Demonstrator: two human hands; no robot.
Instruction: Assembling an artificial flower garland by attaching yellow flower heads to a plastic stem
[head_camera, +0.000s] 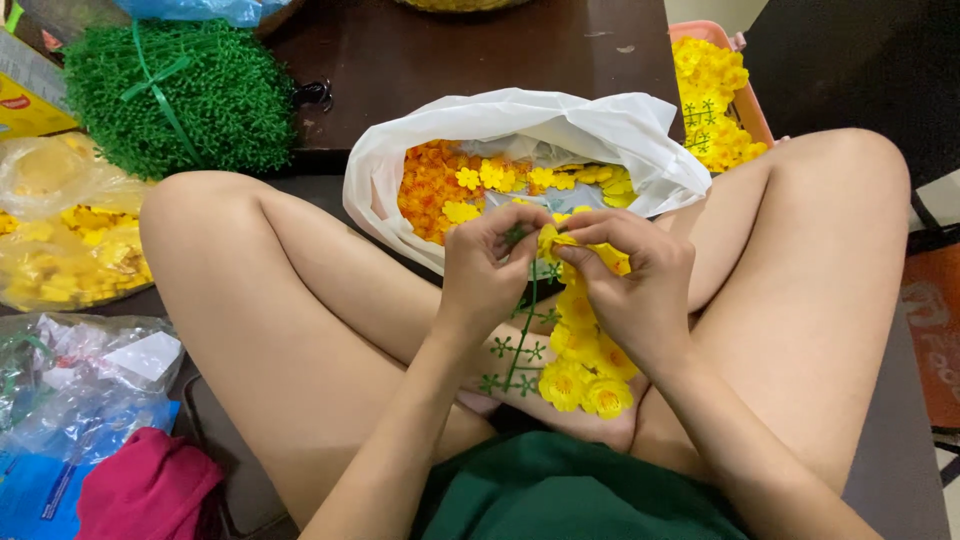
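Over the crossed legs of a person sitting on the floor, two hands meet close together. The left hand is closed, pinching the top of a green plastic stem that hangs down toward the lap. The right hand is closed too, pinching a yellow flower right at the tip of that stem. More yellow flowers already sit on the lower branches. Just behind the hands, a white plastic bag lies open, full of loose orange and yellow flowers. A pink basket with more flowers stands near the right knee, and a green bundle of stems lies at the far left. The flower is small and soft, so it could slip from the fingers. Pushing too hard could bend the thin stem.
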